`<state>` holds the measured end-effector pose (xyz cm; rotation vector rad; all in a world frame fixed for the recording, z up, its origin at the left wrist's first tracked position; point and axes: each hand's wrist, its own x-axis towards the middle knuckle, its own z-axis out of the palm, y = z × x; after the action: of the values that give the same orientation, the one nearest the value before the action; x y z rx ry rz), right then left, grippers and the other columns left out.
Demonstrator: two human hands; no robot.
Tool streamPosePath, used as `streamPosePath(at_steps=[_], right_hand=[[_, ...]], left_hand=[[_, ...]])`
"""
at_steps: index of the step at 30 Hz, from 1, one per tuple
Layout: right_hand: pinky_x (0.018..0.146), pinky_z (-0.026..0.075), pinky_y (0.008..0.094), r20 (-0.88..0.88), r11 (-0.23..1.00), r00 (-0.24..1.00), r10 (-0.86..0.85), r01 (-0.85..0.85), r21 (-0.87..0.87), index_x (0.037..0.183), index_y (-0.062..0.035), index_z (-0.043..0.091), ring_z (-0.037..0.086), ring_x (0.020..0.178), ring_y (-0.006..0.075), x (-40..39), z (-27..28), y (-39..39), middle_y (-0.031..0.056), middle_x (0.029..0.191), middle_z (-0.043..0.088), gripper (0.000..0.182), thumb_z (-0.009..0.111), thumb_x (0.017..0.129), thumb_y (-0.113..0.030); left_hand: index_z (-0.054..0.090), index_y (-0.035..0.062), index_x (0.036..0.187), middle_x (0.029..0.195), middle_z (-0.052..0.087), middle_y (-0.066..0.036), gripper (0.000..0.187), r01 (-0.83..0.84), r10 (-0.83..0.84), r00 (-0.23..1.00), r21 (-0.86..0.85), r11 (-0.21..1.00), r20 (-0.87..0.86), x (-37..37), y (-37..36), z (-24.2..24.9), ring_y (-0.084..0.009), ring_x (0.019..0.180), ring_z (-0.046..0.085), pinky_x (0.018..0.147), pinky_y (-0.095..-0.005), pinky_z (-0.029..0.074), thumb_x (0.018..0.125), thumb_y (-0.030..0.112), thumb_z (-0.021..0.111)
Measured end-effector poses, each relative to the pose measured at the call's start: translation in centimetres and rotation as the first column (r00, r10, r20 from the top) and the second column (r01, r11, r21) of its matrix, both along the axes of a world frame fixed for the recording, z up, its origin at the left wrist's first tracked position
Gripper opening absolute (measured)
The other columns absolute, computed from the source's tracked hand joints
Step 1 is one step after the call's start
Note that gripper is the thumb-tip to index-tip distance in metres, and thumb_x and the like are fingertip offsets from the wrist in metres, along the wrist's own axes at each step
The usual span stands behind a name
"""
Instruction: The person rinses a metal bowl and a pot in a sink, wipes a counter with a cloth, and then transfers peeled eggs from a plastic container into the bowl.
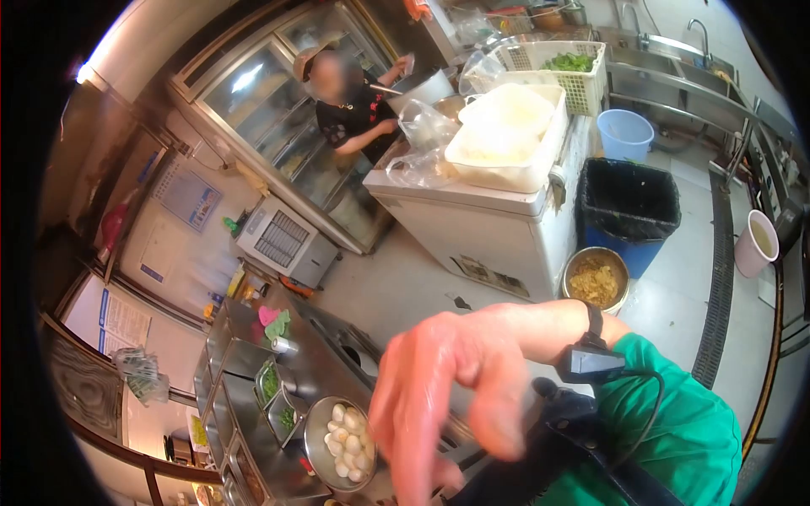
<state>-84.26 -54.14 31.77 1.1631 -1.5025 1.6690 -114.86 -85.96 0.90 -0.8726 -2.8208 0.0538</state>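
Head view, tilted (close, downward)

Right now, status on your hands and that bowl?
One hand raised, open, holding nothing; which hand, unclear. Bowl of eggs below it, untouched. Nothing between.

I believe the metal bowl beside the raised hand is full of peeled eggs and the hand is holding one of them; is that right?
Not quite. The head view shows the metal bowl does hold peeled eggs, but the raised hand holds nothing: its fingers hang loosely spread and empty beside the bowl.
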Motion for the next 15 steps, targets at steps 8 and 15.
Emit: streamPosePath(at_steps=[8,15], right_hand=[[0.05,0.043,0.0262,-0.048,0.92,0.926,0.375,-0.378,-0.1,0.099,0.0089,0.059,0.056,0.059,0.0179,-0.1,2.3,-2.9,0.0098,0.064,0.054,0.05,0.065,0.075,-0.035],[0.057,0.044,0.0284,-0.081,0.966,0.963,0.255,-0.25,0.069,0.097,0.0027,0.061,0.058,0.066,0.0201,-1.1,2.4,-3.1,0.0111,0.073,0.059,0.036,0.059,0.081,-0.03]], left_hand=[[0.055,0.0037,0.108,0.1,0.056,-0.019,0.035,-0.041,0.042,0.999,0.024,0.999,-0.024,-1.5,-0.7,-2.5,-0.0316,0.083,0.055,0.068,-0.0431,0.045,0.087,0.028,0.043],[0.057,0.0035,0.106,0.097,0.058,-0.017,0.033,-0.032,0.033,0.999,0.034,0.999,-0.037,-1.7,-0.1,-2.2,-0.0293,0.083,0.056,0.069,-0.0422,0.044,0.086,0.027,0.045]])
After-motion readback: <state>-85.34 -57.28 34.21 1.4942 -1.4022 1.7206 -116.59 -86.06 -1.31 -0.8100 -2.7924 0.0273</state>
